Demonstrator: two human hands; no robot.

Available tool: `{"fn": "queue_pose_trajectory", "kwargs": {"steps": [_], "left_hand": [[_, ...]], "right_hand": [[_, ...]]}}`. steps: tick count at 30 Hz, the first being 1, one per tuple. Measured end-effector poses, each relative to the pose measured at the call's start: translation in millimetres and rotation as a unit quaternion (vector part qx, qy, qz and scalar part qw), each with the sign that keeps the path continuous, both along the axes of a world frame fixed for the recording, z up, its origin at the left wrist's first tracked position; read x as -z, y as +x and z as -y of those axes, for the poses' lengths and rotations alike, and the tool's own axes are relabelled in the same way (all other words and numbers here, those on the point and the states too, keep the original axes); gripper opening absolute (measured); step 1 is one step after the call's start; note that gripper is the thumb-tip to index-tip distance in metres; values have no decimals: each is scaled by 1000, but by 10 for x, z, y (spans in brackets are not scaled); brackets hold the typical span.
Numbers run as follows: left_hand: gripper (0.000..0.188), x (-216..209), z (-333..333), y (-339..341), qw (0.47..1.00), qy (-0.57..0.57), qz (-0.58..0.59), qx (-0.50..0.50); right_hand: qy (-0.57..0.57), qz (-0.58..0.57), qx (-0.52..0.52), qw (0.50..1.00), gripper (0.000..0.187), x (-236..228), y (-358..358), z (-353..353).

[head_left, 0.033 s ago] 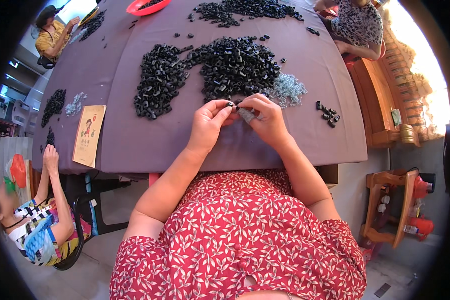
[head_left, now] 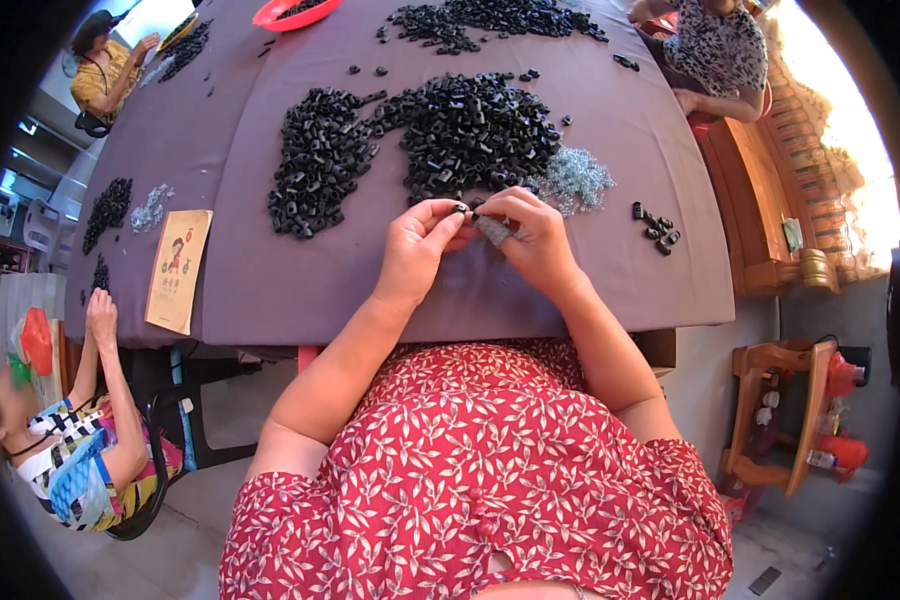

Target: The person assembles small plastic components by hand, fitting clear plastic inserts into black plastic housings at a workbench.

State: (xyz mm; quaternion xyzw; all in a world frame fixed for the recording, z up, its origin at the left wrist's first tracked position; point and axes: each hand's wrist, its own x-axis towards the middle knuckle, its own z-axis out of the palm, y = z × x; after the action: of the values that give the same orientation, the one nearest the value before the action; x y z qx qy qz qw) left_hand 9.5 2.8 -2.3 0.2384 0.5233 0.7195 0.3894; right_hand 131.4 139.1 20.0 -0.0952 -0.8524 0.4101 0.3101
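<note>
Just in front of the piles, my hands meet fingertip to fingertip above the cloth. My left hand is closed, with thumb and forefinger pinching a small black plastic piece. My right hand is closed in a pinch beside it, with a grey wrap around a finger; what its fingertips hold is too small to make out. Beyond them lies a large heap of small black plastic pieces, joined at the left to another heap. Right of the large heap are small silvery pieces.
Several loose black pieces lie at the right on the purple-grey tablecloth. A booklet lies at the left. A red bowl stands at the far side. Other people sit at the left, far left and far right. A wooden shelf stands lower right.
</note>
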Motion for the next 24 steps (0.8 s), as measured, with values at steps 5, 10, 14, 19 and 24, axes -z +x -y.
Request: {"fn": "queue_pose_trajectory", "kwargs": {"steps": [5, 10, 14, 19, 24], "left_hand": [[18, 9, -3, 5, 1000, 8, 1, 3], [18, -12, -3, 13, 1000, 2, -7, -6], [18, -15, 6, 0, 1000, -8, 13, -6], [15, -51, 0, 18, 1000, -4, 1, 11], [16, -17, -12, 63, 998, 13, -50, 38]], "right_hand": [[-13, 18, -17, 1000, 29, 13, -3, 3], [42, 12, -31, 999, 38, 53, 0, -19], [64, 26, -34, 997, 35, 45, 18, -30], [-101, 40, 5, 994, 26, 33, 29, -13], [-346, -1, -82, 935, 20, 22, 29, -121]]}}
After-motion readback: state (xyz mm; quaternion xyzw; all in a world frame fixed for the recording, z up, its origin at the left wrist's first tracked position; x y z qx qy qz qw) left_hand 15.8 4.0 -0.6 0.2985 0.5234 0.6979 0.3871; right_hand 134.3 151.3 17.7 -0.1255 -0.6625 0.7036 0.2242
